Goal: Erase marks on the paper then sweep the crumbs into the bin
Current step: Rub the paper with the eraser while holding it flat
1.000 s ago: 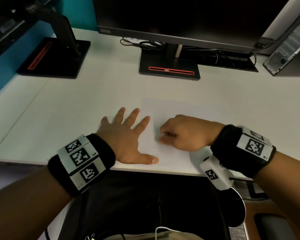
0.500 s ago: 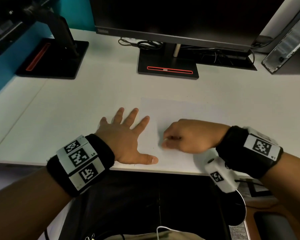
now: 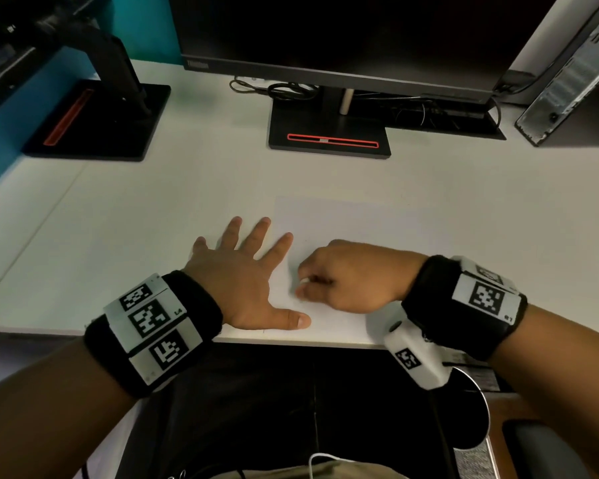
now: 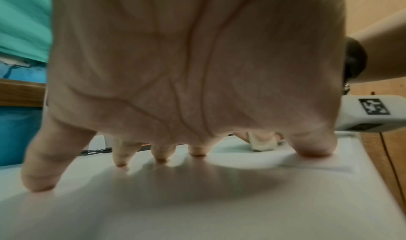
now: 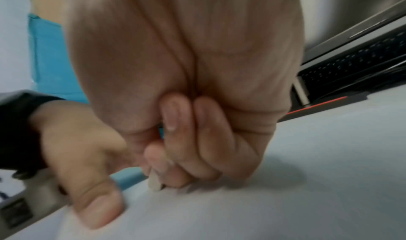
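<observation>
While the left hand (image 3: 242, 288) lies flat, fingers spread, on the paper's (image 3: 353, 223) nine o'clock edge, the right hand (image 3: 353, 278) pinches an eraser (image 5: 154, 183) against the sheet's centre.

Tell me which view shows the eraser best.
The left wrist view: the eraser shows as a pale block on the paper. The right wrist view shows only its tip under the right hand; the head view, a sliver.
</observation>
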A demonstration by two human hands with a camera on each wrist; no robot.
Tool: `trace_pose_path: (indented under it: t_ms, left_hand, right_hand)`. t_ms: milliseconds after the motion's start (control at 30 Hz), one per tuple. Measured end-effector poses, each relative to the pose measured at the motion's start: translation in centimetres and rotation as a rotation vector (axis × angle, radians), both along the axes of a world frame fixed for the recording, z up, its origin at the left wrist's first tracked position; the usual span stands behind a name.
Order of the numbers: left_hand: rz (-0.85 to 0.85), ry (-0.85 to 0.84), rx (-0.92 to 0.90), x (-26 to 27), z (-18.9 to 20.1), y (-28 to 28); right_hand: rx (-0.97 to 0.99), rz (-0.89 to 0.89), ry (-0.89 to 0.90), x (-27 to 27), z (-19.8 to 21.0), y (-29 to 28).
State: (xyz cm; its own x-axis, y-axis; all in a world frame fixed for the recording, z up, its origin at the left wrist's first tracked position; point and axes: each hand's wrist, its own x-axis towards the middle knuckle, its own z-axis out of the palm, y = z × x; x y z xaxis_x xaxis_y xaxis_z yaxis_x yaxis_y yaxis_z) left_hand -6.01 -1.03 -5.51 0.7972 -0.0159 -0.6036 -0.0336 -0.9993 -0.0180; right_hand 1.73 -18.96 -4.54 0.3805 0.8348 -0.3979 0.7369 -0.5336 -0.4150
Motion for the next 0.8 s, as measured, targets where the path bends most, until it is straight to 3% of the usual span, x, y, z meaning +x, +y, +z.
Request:
trace_pose_path:
  t_ms: [200,333,500,633,800]
  left_hand:
    - [0.009,0.006,-0.011,0.0,0.0,0.1]
    - [0.006,0.009,-0.008,0.0,0.0,0.1]
    - [0.002,-0.001,-0.012,0.0,-0.1,0.2]
    - [0.003,-0.002,-0.009,0.1,-0.2,0.1]
    - [0.011,-0.013,-0.012,-0.1,0.1,-0.1]
  right_hand:
    - [-0.045,-0.065,-0.05,1.7,0.7,-0.7]
    - [-0.095,0.006,0.001,0.2,0.7,-1.2]
    - [-0.089,-0.077,-0.07,1.8,1.4,-2.2]
    - [-0.084,0.001,0.003,-0.3,0.4,-2.1]
    - [-0.063,-0.123,-0.034,1.7,0.9,-3.2]
